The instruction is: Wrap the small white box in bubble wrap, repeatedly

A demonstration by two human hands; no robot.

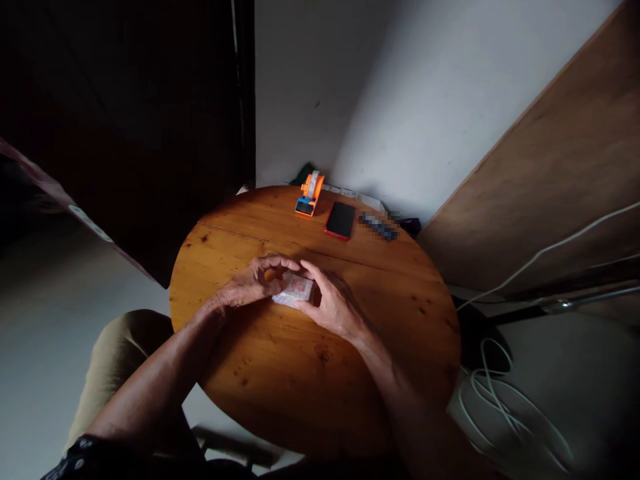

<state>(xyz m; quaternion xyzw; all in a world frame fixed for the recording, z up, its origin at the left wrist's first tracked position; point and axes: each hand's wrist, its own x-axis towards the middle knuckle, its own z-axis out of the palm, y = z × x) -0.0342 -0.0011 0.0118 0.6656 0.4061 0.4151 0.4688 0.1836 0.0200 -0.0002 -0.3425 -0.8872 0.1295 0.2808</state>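
A small white packet [295, 288] with red print lies in the middle of the round table, its surface shiny like clear plastic wrap. My left hand [253, 279] is at its left end, thumb touching the near left side and fingers arched over toward the far edge. Around the right end curls my right hand [337, 301], with its thumb at the near side and the fingers at the far side. The fingertips of both hands come close together beyond the packet. Parts of its right and far sides are hidden by my fingers.
On the round wooden table [320, 393], an orange and blue tape dispenser [310, 195] stands near the back. Beside it lie a dark-screened phone [341, 220] with a red edge and a blurred dark object [379, 225]. A white cable [505, 407] coils at the right.
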